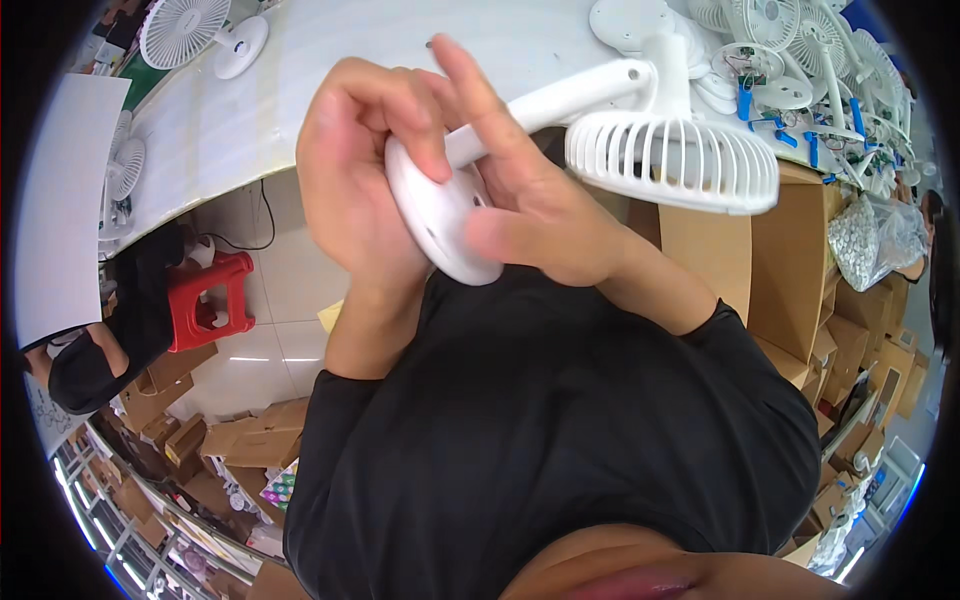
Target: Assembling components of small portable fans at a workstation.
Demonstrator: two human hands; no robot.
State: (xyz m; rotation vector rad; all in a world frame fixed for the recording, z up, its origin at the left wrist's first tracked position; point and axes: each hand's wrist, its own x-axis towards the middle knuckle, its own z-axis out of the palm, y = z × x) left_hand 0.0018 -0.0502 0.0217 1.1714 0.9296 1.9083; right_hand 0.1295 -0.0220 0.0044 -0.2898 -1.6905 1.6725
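Note:
A white desk fan (585,92) is held up in front of my chest, tilted on its side. Its round base (425,210) points toward me, and the slatted head hangs at the right end of the stem. My left hand (345,180) grips the base from the left, fingers bent over its edge. From the right, my right hand (550,215) holds the base too: the thumb presses on its underside while the other fingers reach past the stem, one stretched out. The thumb is slightly blurred.
A white worktable (290,105) stretches ahead of me. Another fan (205,35) stands at its far left; fan parts and blue-handled tools (745,100) crowd the right. An open carton (790,260) stands at the right, a red stool (212,300) at the left beside another person (130,310).

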